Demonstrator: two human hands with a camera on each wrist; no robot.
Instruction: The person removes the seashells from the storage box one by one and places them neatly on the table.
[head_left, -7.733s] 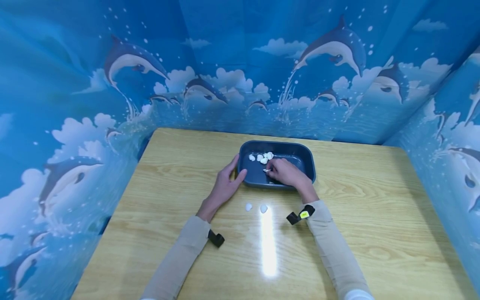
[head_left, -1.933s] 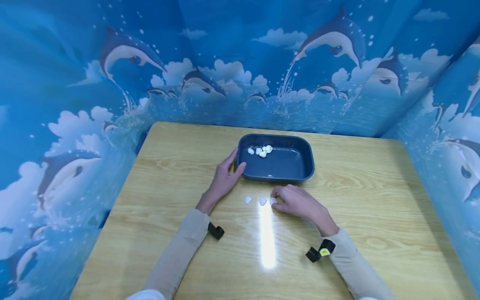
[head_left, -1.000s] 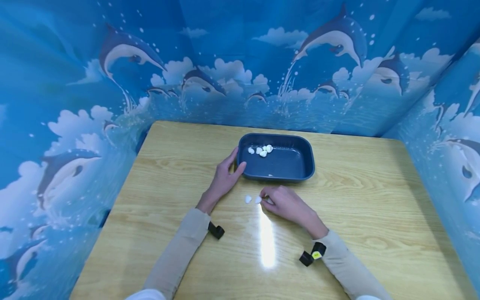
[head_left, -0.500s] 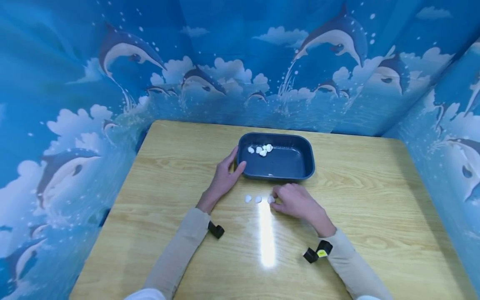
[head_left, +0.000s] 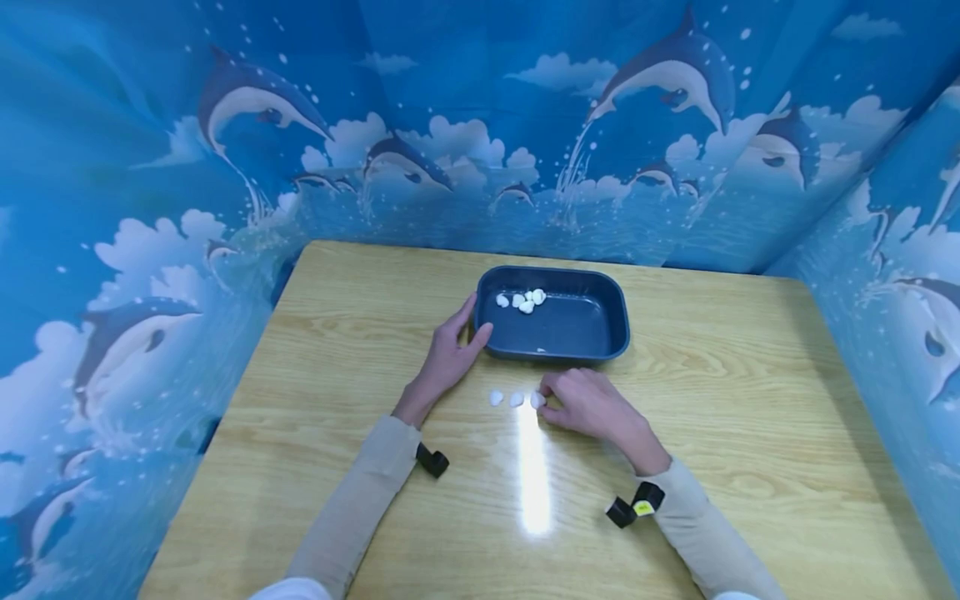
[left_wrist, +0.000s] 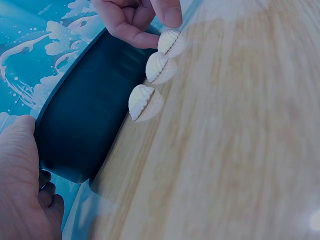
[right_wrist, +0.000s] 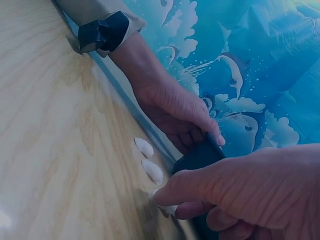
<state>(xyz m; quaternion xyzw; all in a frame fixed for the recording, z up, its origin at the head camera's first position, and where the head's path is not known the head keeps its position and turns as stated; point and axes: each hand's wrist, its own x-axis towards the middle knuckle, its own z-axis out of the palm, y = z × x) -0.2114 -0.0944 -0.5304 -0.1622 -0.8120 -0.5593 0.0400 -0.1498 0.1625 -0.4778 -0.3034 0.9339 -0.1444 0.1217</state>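
My right hand pinches a white ribbed seashell between thumb and index finger, down at the wood table top. To its left lie a middle seashell and a leftmost seashell, making a short row with small gaps. In the left wrist view, the leftmost seashell rests with its ridged back up. Just behind the row stands a dark blue plastic tub. My left hand holds the tub's left end, thumb at the front corner; the right wrist view shows its other fingers partly hidden.
Several more white seashells lie inside the tub, toward its back left. A small pale bit sits near its front wall. Dolphin-print curtains border the table. Black cameras are strapped at both wrists.
My right hand has come out of the tub with a seashell, making three in the row. It shifted the middle one left, returned to the third and slid it slightly left. My left hand stays.
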